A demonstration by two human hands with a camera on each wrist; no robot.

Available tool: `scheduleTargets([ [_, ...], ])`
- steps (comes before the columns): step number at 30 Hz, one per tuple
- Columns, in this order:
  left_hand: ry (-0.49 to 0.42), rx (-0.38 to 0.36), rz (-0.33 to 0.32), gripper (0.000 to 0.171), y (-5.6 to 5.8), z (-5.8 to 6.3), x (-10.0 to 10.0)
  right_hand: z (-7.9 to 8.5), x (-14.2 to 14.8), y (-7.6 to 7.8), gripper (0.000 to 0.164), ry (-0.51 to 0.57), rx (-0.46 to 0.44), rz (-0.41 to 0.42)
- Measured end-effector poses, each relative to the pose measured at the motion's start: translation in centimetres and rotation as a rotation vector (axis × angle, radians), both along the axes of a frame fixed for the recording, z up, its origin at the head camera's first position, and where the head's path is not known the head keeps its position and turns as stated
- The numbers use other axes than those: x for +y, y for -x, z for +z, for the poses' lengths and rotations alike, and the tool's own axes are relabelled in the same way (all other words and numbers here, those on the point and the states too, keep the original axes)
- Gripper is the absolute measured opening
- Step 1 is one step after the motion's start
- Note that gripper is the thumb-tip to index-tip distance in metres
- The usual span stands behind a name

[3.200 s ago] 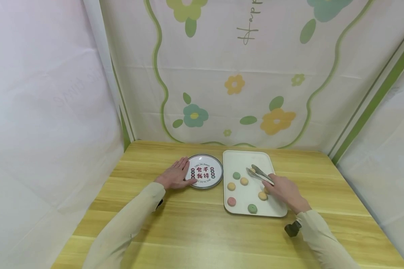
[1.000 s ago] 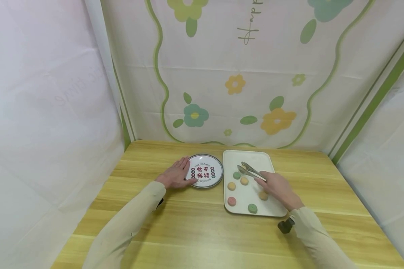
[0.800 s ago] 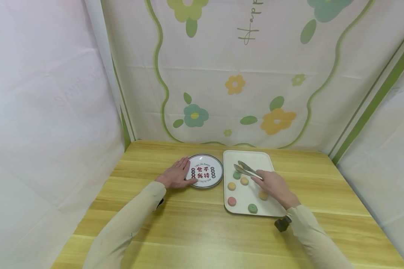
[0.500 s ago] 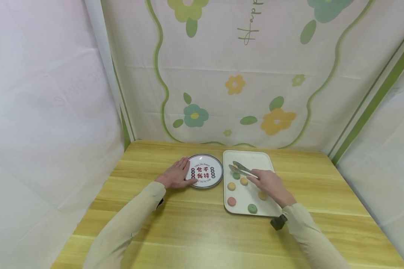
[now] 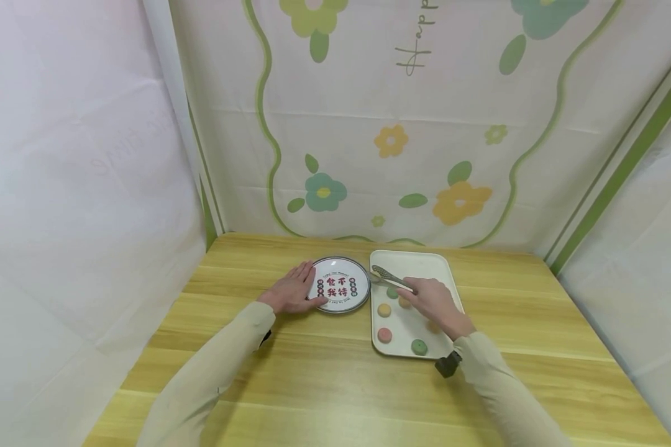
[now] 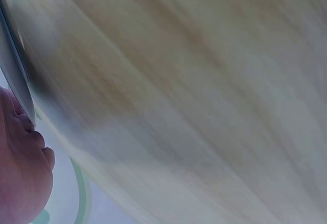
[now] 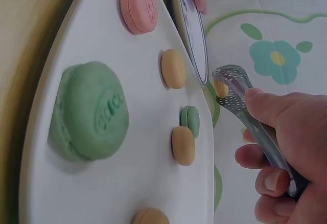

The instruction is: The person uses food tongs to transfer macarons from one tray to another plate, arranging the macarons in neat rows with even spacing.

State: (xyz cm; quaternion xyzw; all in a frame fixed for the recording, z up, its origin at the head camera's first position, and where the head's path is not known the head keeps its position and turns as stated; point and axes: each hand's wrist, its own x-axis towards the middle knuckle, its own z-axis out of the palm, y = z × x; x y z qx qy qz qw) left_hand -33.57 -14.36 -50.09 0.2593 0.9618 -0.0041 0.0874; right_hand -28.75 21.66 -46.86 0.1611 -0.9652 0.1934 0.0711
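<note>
My right hand (image 5: 437, 303) grips a pair of metal tongs (image 5: 392, 278), whose perforated tips are over the left edge of the white tray (image 5: 430, 264). In the right wrist view a yellow macaron (image 7: 220, 88) sits between those tips, above the tray. On the tray lie several macarons: a pink macaron (image 5: 384, 335), a green macaron (image 5: 419, 347) and a yellow macaron (image 5: 384, 310) among them. My left hand (image 5: 292, 292) rests with straight fingers on the left rim of the round plate (image 5: 343, 267), which bears red and dark lettering.
Plate and tray stand side by side on a wooden table (image 5: 313, 385). A white cloth with printed flowers (image 5: 335, 149) rises behind the table, and pale cloth walls (image 5: 78, 217) stand at both sides.
My right hand has carried the tongs leftward across the tray, from its right half to the edge beside the plate. The left hand has stayed on the plate.
</note>
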Motion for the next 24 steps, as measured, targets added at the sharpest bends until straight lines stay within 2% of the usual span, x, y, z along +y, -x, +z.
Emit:
scheduleTargets([
  [6,0.006,0.0,-0.001,0.105,0.0,-0.1,0.0,-0.1,-0.8,0.3,0.031,-0.009,-0.001,-0.008],
  [13,0.007,0.002,-0.004,0.106,0.1,0.0,0.0,-0.1,-1.9,0.8,0.03,0.018,-0.053,-0.011],
  [24,0.007,0.0,-0.004,0.106,0.1,-0.1,0.0,-0.7,-3.6,2.0,0.038,-0.006,0.012,0.002],
])
